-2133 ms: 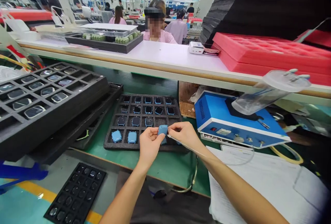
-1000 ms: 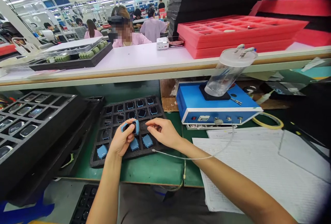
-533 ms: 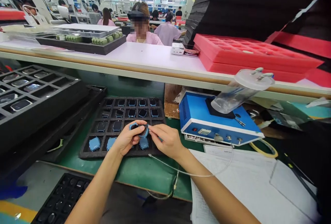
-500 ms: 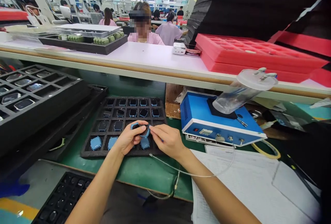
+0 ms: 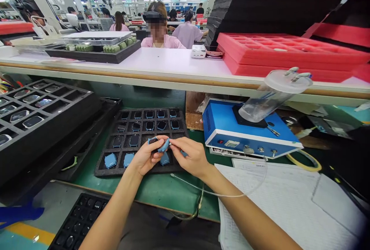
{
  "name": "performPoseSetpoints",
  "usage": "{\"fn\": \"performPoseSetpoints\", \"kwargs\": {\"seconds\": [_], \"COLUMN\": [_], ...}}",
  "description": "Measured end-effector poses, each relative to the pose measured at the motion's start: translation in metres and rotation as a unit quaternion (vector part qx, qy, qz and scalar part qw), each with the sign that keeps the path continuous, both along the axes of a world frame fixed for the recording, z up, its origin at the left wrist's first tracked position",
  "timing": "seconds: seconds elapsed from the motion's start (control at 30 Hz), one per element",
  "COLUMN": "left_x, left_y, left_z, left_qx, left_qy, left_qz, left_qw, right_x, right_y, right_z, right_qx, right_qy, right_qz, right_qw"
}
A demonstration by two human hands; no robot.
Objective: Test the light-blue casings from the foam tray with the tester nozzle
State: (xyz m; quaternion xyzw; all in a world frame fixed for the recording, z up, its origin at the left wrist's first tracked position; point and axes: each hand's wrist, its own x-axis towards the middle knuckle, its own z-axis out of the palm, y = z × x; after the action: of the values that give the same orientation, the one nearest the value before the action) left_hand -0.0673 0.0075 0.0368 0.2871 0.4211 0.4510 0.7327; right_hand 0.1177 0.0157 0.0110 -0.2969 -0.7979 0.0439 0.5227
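Note:
Above the black foam tray (image 5: pixel 100 171), my left hand (image 5: pixel 146 155) is closed around a blue smartwatch case (image 5: pixel 164 145). A second blue-edged piece with a dark face (image 5: pixel 152 140) shows between its thumb and fingers. My right hand (image 5: pixel 189 155) pinches at the right edge of the case; a tiny pale bit shows at its fingertips, too small to name. In the tray's compartments lie several blue watches with dark screens (image 5: pixel 134 140), and in the front row blue cases (image 5: pixel 110 160) lie back up. The hands hide part of the front rows.
Right of the tray stands a blue machine (image 5: pixel 251 142) with a clear cylinder (image 5: pixel 261 99) on top. A thin clear tube (image 5: pixel 208 193) crosses before my right forearm. Papers (image 5: pixel 260 203) lie at right. Trays of watch faces (image 5: pixel 43 115) are stacked left. A shelf (image 5: pixel 162 63) spans the back.
The blue case in my left hand has tilted, now showing more of its blue side. My right hand stays at its edge. The whole view has shifted slightly.

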Motion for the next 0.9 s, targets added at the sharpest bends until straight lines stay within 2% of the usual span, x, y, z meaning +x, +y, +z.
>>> {"fn": "performPoseSetpoints", "kwargs": {"seconds": [0.13, 0.23, 0.43, 0.6, 0.9], "left_x": [0.001, 0.001, -0.002, -0.005, -0.006], "left_y": [0.003, 0.004, 0.004, 0.005, 0.001], "left_z": [0.0, 0.002, 0.006, 0.006, 0.008], "left_qx": [-0.019, -0.032, -0.071, -0.094, -0.134], "left_qy": [0.015, 0.031, 0.066, 0.089, 0.106], "left_qz": [-0.013, -0.022, -0.048, -0.053, -0.059], "left_qw": [1.0, 0.999, 0.994, 0.99, 0.984], "right_x": [0.01, 0.015, 0.017, 0.014, 0.011], "right_y": [0.003, 0.004, 0.002, 0.002, 0.001], "right_z": [0.001, 0.002, 0.004, 0.0, -0.005], "right_qx": [0.093, 0.123, 0.17, 0.155, 0.126], "right_qy": [-0.102, -0.181, -0.232, -0.224, -0.243], "right_qz": [-0.007, -0.012, -0.007, 0.019, 0.019], "right_qw": [0.99, 0.976, 0.958, 0.962, 0.962]}}
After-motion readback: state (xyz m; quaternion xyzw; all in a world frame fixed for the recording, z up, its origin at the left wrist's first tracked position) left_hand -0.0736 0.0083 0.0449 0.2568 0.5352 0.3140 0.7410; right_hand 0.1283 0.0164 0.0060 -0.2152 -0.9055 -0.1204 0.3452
